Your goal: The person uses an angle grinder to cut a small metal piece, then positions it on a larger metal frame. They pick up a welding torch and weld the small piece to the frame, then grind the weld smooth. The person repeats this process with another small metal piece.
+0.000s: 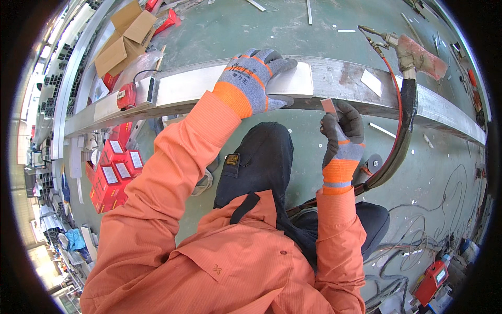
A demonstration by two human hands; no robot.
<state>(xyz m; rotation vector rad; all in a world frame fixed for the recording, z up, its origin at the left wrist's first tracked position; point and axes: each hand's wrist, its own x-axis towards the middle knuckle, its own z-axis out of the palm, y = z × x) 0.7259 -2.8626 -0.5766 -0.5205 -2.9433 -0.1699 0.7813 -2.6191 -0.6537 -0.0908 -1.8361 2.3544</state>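
While the left hand [251, 78] lies palm-down across a long aluminium beam [334, 78], its gloved fingers curled over the far edge and pressing a white plate [293, 79] flat against the metal, the right hand [342, 136] holds a small pinkish tab [328, 105] pinched between thumb and fingertips, its top edge just touching the near face of the beam, a little to the right of the plate. Both hands wear grey knit gloves with orange cuffs, and both are closed on what they hold. The tab looks thin, flat and rectangular, pale salmon in colour; I judge it very light and probably a bit flexible, easy to drop or bend, so a fingertip pinch near its lower end suits it. The plate is smooth, white and rectangular, lying flush on the beam's top; it seems stiff and likely slippery under a glove, so a broad flat press holds it better than a pinch would. The beam itself is dull silver, scuffed and long, running across the whole view above a green floor [293, 31], and looks rigid and heavy. A red hose with a brass fitting [389, 39] drapes over the beam to the right. Red boxes [115, 172] are stacked at the left, with open cardboard cartons [125, 39] beyond.
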